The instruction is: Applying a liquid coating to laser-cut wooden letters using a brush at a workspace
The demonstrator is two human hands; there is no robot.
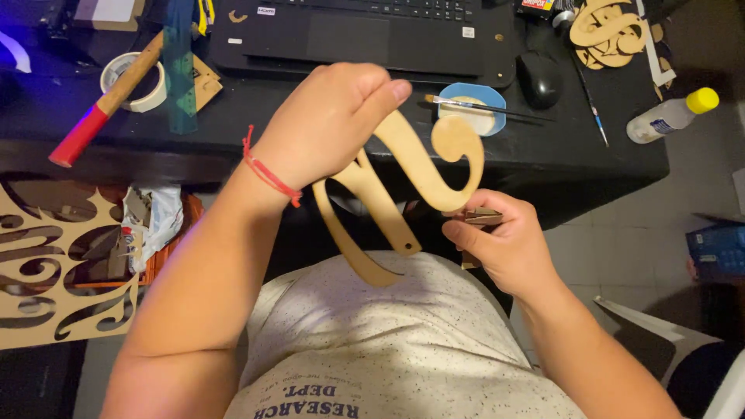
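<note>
Up close, the left hand (330,124) grips a curly, tan, flat wooden letter cutout (411,186), while the right hand (504,240) pinches a small sandpaper block (481,218) against its lower edge.

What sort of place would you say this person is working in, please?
Probably a home craft desk: a laptop shares the black table with a paintbrush, glue bottle and hammer, while both hands hold a curly wooden cutout.

open air above lap, desk edge (590,167) ahead, paintbrush (485,107), mouse (538,78) crowding desktop
</note>
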